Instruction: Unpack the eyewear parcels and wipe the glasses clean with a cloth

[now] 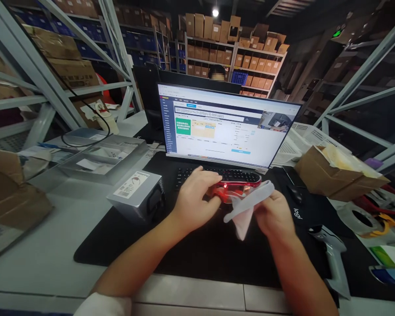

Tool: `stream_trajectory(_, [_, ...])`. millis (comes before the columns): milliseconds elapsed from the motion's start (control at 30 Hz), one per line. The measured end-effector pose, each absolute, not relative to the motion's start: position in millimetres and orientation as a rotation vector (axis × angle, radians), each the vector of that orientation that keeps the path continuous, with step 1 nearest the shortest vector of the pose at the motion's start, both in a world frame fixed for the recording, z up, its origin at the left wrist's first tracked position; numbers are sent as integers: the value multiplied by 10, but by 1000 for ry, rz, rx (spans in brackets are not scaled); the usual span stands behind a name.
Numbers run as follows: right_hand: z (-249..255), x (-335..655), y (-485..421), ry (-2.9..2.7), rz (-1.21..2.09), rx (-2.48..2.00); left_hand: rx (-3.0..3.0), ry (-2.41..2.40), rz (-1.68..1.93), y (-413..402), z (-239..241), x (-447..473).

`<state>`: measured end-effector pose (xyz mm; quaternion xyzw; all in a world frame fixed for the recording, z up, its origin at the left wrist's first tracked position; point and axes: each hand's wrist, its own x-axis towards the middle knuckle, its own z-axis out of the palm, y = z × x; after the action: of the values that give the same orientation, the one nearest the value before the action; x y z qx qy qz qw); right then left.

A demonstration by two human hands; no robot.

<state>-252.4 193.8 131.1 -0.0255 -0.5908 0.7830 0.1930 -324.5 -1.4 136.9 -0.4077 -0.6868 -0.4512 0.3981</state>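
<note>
A glossy red item [232, 193] with a curved rim and see-through parts is held up between my hands in front of the keyboard; its exact kind I cannot make out. My left hand [197, 197] pinches its left end between thumb and fingers. On the other side, my right hand [276, 213] is closed on a soft white wrap [250, 204], which hangs down over the item's right end. Most of the right fingers are hidden behind the wrap. Left of my left hand stands a grey box [136, 195] with a white printed label on top.
Behind the hands are a black keyboard [184, 174] and a lit monitor [227, 125]. A mouse [294, 194], a handheld scanner [332, 259] and an open carton [335, 175] lie to the right. Grey trays [102, 156] stand left. A person's head [217, 72] shows beyond the monitor.
</note>
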Motion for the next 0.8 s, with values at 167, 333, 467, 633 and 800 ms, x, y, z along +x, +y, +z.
stream_trajectory(167, [1556, -2418, 2415, -1704, 1878, -74, -972, -1822, -991, -252, 1551, -3273])
stream_trajectory(333, [1629, -2333, 2400, -2002, 1826, 23, -1093, -1973, -895, -255, 1575, -3186])
stream_trajectory(467, [1659, -2307, 2299, -2349, 1858, 151, -1184, -2039, -824, -206, 1547, -3152])
stream_trajectory(633, [1640, -2351, 2152, -2533, 1671, 290, -1213, -2022, -793, -144, 1522, -3139])
stream_trajectory(800, [1596, -2420, 1904, -2526, 1578, 400, -1318, -1902, -777, -37, 1466, -3095])
